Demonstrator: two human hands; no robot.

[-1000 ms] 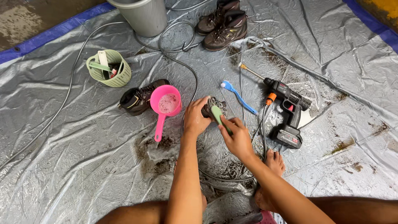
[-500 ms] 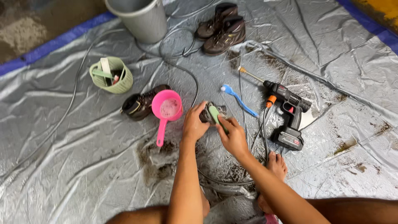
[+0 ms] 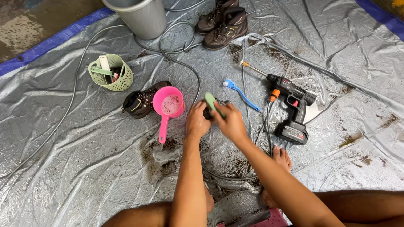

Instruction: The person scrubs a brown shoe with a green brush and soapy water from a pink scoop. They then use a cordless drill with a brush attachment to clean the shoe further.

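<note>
While both hands meet over the tarp: scene as follows
Left hand point(image 3: 197, 122): clasped round a dark shoe point(image 3: 209, 112), mostly hidden
Right hand point(image 3: 229, 122): gripping a green brush point(image 3: 211, 102), tilted against that shoe
Nearby: pink scoop point(image 3: 167, 105) with suds just left; blue brush point(image 3: 240, 92) right; cordless sprayer point(image 3: 290, 107) beyond; grey tarp point(image 3: 75, 138) muddy beneath

Landmark: scoop point(image 3: 168, 105), on the tarp point(image 3: 75, 168)
Shoe point(image 3: 141, 102): touching its left
Basket point(image 3: 111, 72): far left, behind
Hands point(image 3: 212, 120): just right
Brush point(image 3: 240, 92): further right
Sprayer point(image 3: 290, 105): far right
Bucket point(image 3: 141, 14): behind
</note>
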